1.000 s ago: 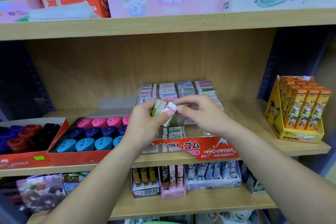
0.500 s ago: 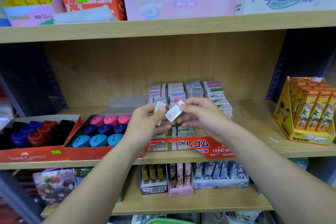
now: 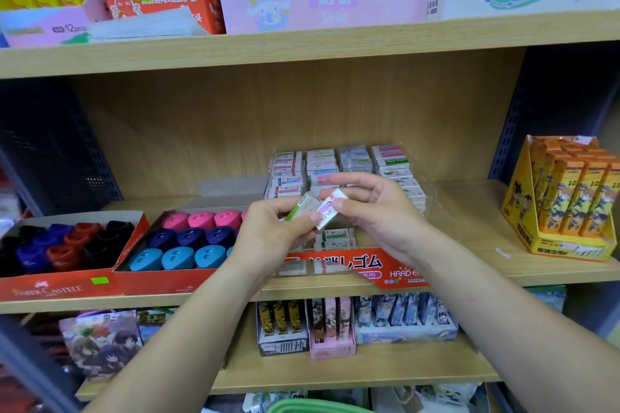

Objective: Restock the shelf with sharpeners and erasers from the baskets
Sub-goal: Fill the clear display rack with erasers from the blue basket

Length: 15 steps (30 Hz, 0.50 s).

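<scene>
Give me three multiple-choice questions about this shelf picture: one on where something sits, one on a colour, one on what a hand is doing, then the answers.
1. Where does the sharpener tray stand relative to the eraser display box?
A) left of it
B) right of it
C) one shelf above

2. Which colour is its front row of sharpeners?
A) yellow
B) light blue
C) white

3. What is the right hand doing?
A) lying flat on the shelf
B) hanging empty
C) pinching a pink-and-white eraser

Answers:
1 A, the tray's red wall adjoins the box's left side.
2 B, the blue ones sit nearest the edge.
3 C, thumb and fingers close on it.
</scene>
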Motion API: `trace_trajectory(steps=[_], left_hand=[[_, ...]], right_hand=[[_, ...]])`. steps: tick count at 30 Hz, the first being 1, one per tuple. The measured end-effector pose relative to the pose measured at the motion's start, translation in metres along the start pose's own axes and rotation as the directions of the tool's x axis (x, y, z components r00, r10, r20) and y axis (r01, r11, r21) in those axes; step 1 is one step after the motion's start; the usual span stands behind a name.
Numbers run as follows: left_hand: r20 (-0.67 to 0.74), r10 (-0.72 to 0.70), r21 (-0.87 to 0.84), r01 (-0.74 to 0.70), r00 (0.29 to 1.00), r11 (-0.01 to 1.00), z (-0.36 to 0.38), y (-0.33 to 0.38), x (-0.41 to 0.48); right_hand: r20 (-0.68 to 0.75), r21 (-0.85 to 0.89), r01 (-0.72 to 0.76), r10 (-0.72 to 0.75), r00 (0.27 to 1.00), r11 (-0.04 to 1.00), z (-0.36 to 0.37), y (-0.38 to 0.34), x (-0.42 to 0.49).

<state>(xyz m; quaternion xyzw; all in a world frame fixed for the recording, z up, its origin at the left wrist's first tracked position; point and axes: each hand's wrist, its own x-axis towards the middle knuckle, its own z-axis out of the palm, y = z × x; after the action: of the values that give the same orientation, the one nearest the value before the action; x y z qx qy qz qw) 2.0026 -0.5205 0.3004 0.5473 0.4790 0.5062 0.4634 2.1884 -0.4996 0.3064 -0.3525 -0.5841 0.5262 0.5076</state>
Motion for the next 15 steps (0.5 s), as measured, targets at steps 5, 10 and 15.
trace_trajectory(steps=[5,10,15], left_hand=[[-0.016,0.005,0.008,-0.005,1.000,1.000,0.002,0.000,0.000],[0.002,0.032,-0.005,-0.032,0.999,0.999,0.006,0.000,-0.001],[-0.027,0.057,0.080,-0.055,0.998,0.995,-0.004,-0.001,-0.001]], right_hand=[[-0.091,0.048,-0.075,0.079,0.993,0.996,-0.005,0.002,-0.001],[-0.012,-0.064,-0.104,0.103,0.995,0.993,-0.002,0.001,-0.005],[-0.080,0.009,-0.111,0.112,0.991,0.994,-0.002,-0.003,-0.003]])
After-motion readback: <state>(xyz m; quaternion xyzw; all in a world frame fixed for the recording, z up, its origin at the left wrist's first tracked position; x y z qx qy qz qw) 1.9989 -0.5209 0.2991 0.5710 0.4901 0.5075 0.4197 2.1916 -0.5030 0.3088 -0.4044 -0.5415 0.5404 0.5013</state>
